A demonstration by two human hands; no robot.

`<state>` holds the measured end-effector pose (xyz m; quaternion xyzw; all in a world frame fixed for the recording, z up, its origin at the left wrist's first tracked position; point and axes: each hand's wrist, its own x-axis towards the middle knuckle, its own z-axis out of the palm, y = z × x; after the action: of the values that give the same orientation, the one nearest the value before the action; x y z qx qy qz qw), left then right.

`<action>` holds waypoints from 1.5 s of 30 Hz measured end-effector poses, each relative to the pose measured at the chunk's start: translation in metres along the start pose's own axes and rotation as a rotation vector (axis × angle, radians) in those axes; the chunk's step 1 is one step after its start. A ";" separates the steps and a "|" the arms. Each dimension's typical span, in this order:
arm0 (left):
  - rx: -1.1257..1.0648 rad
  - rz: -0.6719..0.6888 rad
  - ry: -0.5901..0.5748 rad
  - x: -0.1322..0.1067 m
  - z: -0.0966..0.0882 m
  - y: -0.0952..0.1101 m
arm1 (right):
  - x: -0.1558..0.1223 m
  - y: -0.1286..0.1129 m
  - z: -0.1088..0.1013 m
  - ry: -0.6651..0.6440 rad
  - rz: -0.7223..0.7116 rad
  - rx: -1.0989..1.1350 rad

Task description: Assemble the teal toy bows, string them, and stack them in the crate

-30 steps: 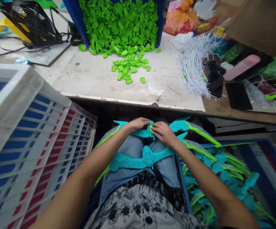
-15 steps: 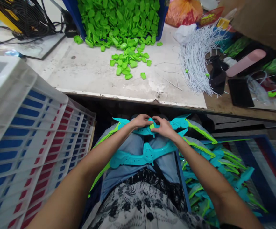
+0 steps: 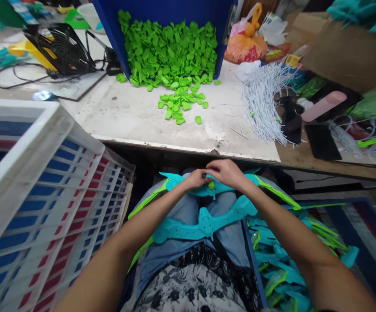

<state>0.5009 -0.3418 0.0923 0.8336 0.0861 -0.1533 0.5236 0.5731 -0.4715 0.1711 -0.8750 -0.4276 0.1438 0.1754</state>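
Note:
Across my knees lies a turquoise plastic bow-shaped part point(image 3: 224, 188) with lime-green curved arms. A small lime-green piece point(image 3: 211, 184) sits at its middle. My left hand point(image 3: 195, 179) is closed on the middle of this bow, fingertips together beside the green piece. My right hand point(image 3: 227, 172) arches over the same spot from above, fingers bent and pressed together; what they pinch is hidden. Nearer to me, a second turquoise bow point(image 3: 204, 223) rests across my thighs, touched by neither hand.
A blue bin point(image 3: 174, 13) spills small green pieces point(image 3: 176, 106) onto the table point(image 3: 125, 117). White strings point(image 3: 262, 104) and a phone point(image 3: 323, 141) lie right. A white crate point(image 3: 86, 182) stands left; a crate of turquoise bows point(image 3: 282, 264) stands right. A black fan point(image 3: 60, 50) is back left.
My right hand has lifted from beside the green piece to above the bow's middle, and its fingers have closed up. My left hand stays at the middle. The view has tilted up a little.

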 end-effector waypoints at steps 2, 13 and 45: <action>0.120 0.110 0.179 -0.013 0.007 0.003 | 0.034 -0.005 -0.017 0.216 -0.002 -0.066; 0.628 0.288 0.082 -0.052 0.023 -0.001 | 0.155 0.007 -0.030 0.395 0.147 -0.126; 0.034 -0.045 -0.382 0.026 -0.022 0.022 | 0.058 0.058 -0.042 0.361 0.097 -0.086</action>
<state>0.5351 -0.3325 0.1108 0.7960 0.0012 -0.3217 0.5127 0.6648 -0.4656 0.1777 -0.9129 -0.3522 -0.0255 0.2046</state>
